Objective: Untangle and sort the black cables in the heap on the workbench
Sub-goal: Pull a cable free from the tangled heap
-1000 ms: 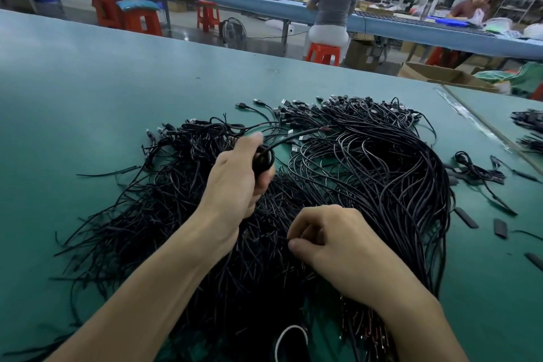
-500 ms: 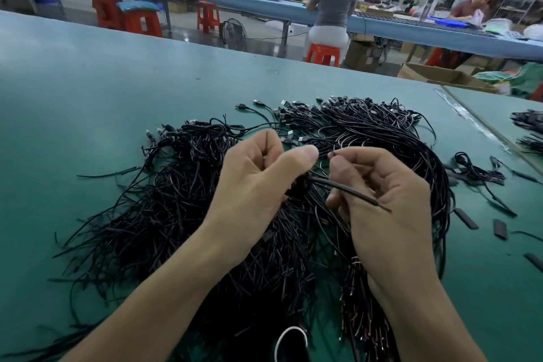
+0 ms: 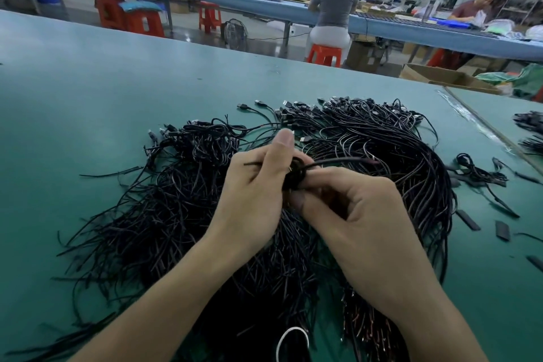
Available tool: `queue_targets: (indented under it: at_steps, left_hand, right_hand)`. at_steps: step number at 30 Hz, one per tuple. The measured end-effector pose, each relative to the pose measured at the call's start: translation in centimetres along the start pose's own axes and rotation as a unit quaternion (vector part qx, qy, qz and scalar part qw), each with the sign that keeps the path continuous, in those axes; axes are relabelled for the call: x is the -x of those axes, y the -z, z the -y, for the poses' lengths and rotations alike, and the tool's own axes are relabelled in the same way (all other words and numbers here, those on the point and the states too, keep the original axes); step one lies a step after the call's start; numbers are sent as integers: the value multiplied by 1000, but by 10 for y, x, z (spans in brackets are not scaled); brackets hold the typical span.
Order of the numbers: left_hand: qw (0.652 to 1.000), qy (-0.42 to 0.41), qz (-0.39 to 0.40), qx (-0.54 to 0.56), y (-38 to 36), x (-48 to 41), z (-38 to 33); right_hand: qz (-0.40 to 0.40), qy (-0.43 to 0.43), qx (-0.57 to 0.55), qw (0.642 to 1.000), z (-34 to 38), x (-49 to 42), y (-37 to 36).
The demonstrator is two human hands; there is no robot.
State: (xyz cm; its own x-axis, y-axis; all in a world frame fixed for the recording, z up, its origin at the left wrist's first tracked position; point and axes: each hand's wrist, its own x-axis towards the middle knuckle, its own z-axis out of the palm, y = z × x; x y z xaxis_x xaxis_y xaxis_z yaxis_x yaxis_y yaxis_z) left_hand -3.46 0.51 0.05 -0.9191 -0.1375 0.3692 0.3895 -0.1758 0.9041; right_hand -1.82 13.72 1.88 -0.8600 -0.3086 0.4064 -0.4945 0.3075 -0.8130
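big heap of thin black cables (image 3: 164, 214), spread on the green workbench (image 3: 117, 82), plug ends (image 3: 352, 104) bunched at 12 o'clock, loose tails fanning to 8 o'clock, one small black coil (image 3: 295, 176) held up over the middle

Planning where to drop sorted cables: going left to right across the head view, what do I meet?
Stray cable end → left hand → coiled cable → right hand → small loose tangle → separate cable pile at the right edge.

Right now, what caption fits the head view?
Left hand and right hand hold a coiled cable over the heap on the workbench.
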Motion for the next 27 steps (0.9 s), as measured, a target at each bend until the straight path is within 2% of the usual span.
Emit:
queue_targets:
  at_steps: [4,8,13,16,18,21,25,27]
  left_hand:
    - [999,7,-37,-11,1,1,7]
    - [997,29,-62,-44,5,-2,14]
    - [989,57,-57,-128,9,-5,18]
    - [987,134,-22,-89,8,-5,18]
    - [973,227,24,-35,11,-3,14]
    - [938,340,62,-7,13,-1,9]
    - [933,349,85,2,10,-2,13]
    - [919,363,148,25,8,-1,15]
  right_hand:
    - [-26,-40,-23,999,-2,1,-7]
    - [-51,-52,78,994,-4,2,-12]
    - [-1,84,281,956,4,4,-16]
    - [9,122,349,929,8,5,-13]
    - [-4,150,358,922,8,5,-10]
    - [-8,157,311,937,10,4,-5]
    - [-1,97,226,969,8,3,0]
    - [-3,59,215,975,5,2,4]
